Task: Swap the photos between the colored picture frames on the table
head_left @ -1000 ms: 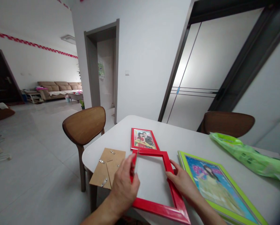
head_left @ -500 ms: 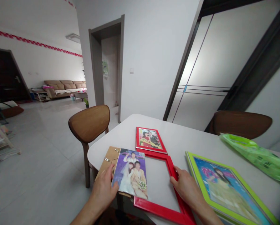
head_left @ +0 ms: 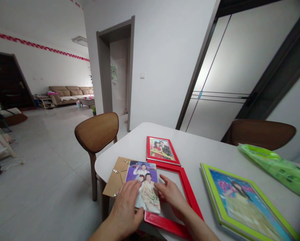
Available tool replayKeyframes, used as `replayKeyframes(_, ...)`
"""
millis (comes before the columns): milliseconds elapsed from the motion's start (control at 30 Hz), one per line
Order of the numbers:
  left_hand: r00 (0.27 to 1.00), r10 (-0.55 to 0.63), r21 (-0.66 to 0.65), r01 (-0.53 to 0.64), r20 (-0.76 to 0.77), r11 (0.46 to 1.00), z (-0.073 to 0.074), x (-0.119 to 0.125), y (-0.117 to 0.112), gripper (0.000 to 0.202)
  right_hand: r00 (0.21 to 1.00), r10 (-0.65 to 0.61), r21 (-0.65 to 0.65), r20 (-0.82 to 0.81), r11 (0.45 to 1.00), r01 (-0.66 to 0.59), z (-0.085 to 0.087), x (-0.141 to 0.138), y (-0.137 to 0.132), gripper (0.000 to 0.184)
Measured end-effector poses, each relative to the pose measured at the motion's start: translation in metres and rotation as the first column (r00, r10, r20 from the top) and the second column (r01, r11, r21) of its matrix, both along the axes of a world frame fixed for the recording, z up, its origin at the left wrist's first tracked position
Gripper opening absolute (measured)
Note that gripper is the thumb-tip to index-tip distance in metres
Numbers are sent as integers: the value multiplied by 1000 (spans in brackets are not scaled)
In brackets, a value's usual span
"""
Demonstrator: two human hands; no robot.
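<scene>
A wedding photo print [head_left: 150, 194] lies over a brown frame backing board [head_left: 114, 180] with metal clips and overlaps the left side of an empty red picture frame [head_left: 191, 190]. My left hand [head_left: 126, 207] is open, its fingers stretched flat over the photo's left part and its thumb near the lower edge. At the photo's right edge, my right hand [head_left: 172, 195] touches it with fingers apart, above the frame's opening. Behind stands another red picture frame [head_left: 162, 150] with a couple's photo, lying flat on the table.
A lime-green framed portrait [head_left: 242, 201] lies to the right on the white table [head_left: 190, 147]. Beyond it is a crumpled green plastic bag [head_left: 275, 167]. One wooden chair [head_left: 98, 132] stands left of the table, another chair [head_left: 262, 134] at the far right.
My left hand has moved from the photo's left edge onto its face. My right hand has let go of the red frame's right side and moved left to the photo's edge.
</scene>
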State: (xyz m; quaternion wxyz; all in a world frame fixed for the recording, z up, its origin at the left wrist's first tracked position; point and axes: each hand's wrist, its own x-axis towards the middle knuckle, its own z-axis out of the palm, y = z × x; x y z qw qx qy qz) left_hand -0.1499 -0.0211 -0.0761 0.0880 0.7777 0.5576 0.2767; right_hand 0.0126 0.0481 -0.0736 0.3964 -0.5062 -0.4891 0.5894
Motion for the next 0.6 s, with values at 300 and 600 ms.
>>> replayKeyframes(300,861,-139,238,22,489,971,25,32,20,43,945,14,83,-326,996,14,51,-7,-10,39)
replayKeyframes(600,218,101,-135,149,971,979,28,70,19,45,927,-283,25,-246,954,298,13,39,1,39)
